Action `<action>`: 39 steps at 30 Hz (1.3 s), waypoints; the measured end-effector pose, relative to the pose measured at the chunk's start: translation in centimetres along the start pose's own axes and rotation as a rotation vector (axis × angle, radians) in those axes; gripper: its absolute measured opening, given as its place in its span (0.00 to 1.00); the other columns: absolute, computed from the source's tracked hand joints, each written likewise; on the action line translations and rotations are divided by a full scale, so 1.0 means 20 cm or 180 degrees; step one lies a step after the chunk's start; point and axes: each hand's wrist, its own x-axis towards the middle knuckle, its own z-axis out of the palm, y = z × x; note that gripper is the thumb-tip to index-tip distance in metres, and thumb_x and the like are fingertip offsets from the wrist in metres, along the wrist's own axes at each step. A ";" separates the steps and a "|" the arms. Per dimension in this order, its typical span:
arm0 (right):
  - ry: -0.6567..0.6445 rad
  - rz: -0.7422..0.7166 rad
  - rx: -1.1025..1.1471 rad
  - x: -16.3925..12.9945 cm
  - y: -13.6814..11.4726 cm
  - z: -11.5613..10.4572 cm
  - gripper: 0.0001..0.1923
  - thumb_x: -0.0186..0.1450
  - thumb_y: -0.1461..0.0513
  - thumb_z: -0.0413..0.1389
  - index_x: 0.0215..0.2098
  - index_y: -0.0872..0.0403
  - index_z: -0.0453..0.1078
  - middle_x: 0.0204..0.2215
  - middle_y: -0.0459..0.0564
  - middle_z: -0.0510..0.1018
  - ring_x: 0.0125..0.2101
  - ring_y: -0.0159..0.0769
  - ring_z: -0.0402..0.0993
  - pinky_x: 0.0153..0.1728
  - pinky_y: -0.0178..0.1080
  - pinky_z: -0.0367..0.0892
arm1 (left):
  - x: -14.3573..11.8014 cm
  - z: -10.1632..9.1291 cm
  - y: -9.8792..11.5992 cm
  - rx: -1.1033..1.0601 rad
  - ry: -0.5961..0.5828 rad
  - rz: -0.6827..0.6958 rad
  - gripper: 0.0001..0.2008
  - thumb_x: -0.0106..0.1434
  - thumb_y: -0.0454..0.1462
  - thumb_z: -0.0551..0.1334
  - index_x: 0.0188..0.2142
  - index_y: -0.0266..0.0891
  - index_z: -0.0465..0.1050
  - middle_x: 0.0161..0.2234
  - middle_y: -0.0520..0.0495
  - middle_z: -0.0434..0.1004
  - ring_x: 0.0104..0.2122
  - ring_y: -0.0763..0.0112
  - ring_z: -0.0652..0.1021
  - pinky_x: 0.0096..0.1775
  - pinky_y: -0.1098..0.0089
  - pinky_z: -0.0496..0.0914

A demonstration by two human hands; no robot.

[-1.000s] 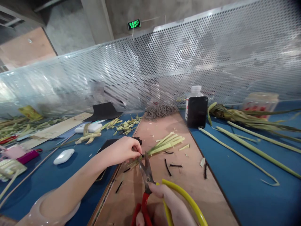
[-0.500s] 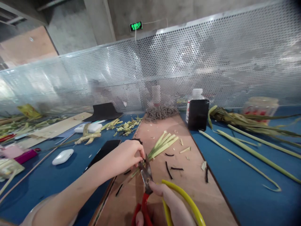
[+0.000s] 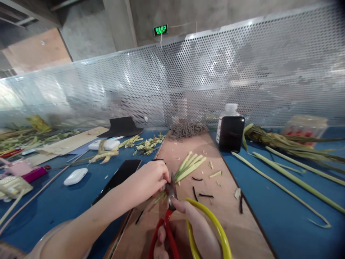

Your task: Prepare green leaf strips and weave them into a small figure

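Observation:
My left hand (image 3: 156, 177) reaches in from the left, its fingers pinched round a bundle of pale green plant strips (image 3: 190, 168). The strips fan out beyond the fingertips, and their other ends show below the hand. A dark bit shows at the fingertips, too small to make out. My right hand (image 3: 198, 226) grips scissors (image 3: 170, 196) with one red and one yellow handle loop. The blades are nearly together and point away from me, their tips right beside the left fingertips. Short black strips (image 3: 206, 195) and green scraps (image 3: 215, 174) lie on the wooden board (image 3: 229, 230).
A heap of grey cord (image 3: 188, 129) lies at the board's far end. To its right stand a bottle (image 3: 231, 107) and a black phone-like slab (image 3: 231, 134), with long green stems (image 3: 293, 178) nearby. On the left are a dark phone (image 3: 117, 180) and a white case (image 3: 76, 177).
The scissor blades have come closer together at the left fingertips. The left hand keeps its pinch on the bundle. The whole view has shifted slightly.

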 end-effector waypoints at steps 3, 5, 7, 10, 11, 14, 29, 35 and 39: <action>0.0073 0.0026 0.0047 0.03 -0.01 0.02 0.37 0.60 0.38 0.30 0.23 0.57 0.65 0.14 0.49 0.66 0.17 0.33 0.64 0.23 0.35 0.61 | 0.00 0.00 -0.01 0.0045 0.0077 0.0135 0.09 0.54 0.29 0.54 0.27 0.37 0.73 0.36 0.47 0.73 0.27 0.73 0.75 0.29 0.75 0.68; 0.0105 0.0027 0.0122 0.05 0.00 0.04 0.39 0.59 0.37 0.28 0.23 0.57 0.65 0.14 0.49 0.66 0.16 0.34 0.64 0.24 0.36 0.62 | 0.00 0.01 -0.02 0.0077 0.0143 0.0245 0.09 0.54 0.28 0.55 0.27 0.38 0.73 0.36 0.47 0.73 0.31 0.71 0.75 0.34 0.73 0.69; 0.0094 0.0017 0.0191 0.05 -0.01 0.05 0.40 0.58 0.37 0.26 0.23 0.56 0.65 0.14 0.49 0.66 0.17 0.34 0.64 0.24 0.37 0.63 | -0.01 0.01 -0.02 0.0114 0.0215 0.0310 0.09 0.53 0.28 0.55 0.27 0.38 0.73 0.36 0.47 0.74 0.33 0.70 0.75 0.38 0.72 0.68; 0.0077 0.0064 0.0357 0.04 -0.01 0.05 0.41 0.59 0.39 0.22 0.24 0.56 0.65 0.16 0.50 0.67 0.17 0.34 0.65 0.24 0.38 0.64 | -0.01 0.02 -0.02 0.0136 0.0237 0.0324 0.09 0.53 0.28 0.55 0.27 0.38 0.72 0.36 0.47 0.74 0.34 0.69 0.75 0.39 0.71 0.68; 0.0080 0.0087 0.0420 0.04 -0.01 0.05 0.41 0.59 0.40 0.20 0.25 0.56 0.65 0.17 0.51 0.68 0.18 0.34 0.65 0.25 0.38 0.64 | -0.02 0.02 -0.01 0.0130 0.0223 0.0327 0.09 0.54 0.28 0.55 0.27 0.38 0.72 0.36 0.47 0.74 0.34 0.69 0.75 0.39 0.71 0.68; -0.0001 -0.0007 0.0513 0.06 0.00 0.01 0.41 0.58 0.40 0.18 0.26 0.56 0.64 0.19 0.51 0.69 0.19 0.34 0.66 0.25 0.38 0.65 | -0.03 0.01 0.01 0.0113 0.0224 0.0349 0.09 0.54 0.27 0.55 0.28 0.37 0.72 0.35 0.47 0.73 0.34 0.69 0.74 0.39 0.71 0.67; -0.0694 -0.0420 -0.0048 0.07 0.03 -0.03 0.31 0.45 0.35 0.47 0.23 0.53 0.59 0.17 0.45 0.67 0.16 0.31 0.62 0.25 0.38 0.65 | -0.03 0.01 0.05 0.0231 0.0212 0.0261 0.08 0.54 0.27 0.54 0.27 0.36 0.70 0.33 0.48 0.71 0.30 0.71 0.73 0.36 0.71 0.65; -0.0096 -0.0214 0.0071 0.05 0.04 -0.01 0.34 0.55 0.37 0.32 0.17 0.54 0.60 0.11 0.45 0.64 0.11 0.28 0.59 0.15 0.31 0.56 | -0.03 0.00 0.08 0.0235 0.0192 0.0217 0.07 0.54 0.26 0.54 0.27 0.36 0.69 0.33 0.48 0.71 0.30 0.72 0.72 0.35 0.72 0.65; 0.0174 -0.0232 -0.0049 0.04 0.04 0.01 0.38 0.58 0.39 0.25 0.14 0.55 0.59 0.13 0.46 0.67 0.12 0.28 0.61 0.16 0.31 0.55 | -0.04 0.00 0.10 0.0289 0.0142 0.0193 0.07 0.55 0.27 0.54 0.26 0.36 0.68 0.31 0.48 0.70 0.28 0.72 0.71 0.33 0.72 0.64</action>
